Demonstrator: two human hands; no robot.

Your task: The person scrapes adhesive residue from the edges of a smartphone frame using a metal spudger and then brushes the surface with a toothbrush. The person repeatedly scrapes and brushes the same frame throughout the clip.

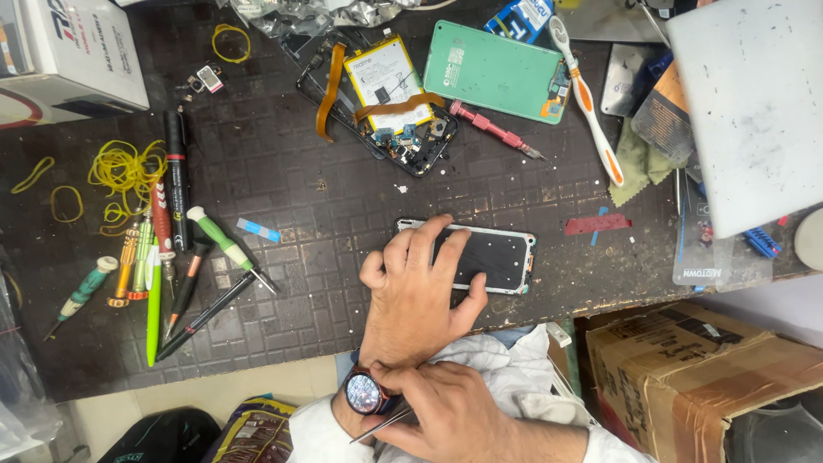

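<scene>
Your left hand (420,296) lies on the phone frame (493,257) at the counter's (300,206) near edge; opened phone (381,99) and back cover (497,70) behind it; screwdrivers (184,257) to its left; cardboard box (703,377) below right.

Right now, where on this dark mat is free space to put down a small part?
Bare mat lies between the opened phone above, the phone frame under the left hand, and the tools at the left. The top right, around the toothbrush, is crowded.
</scene>
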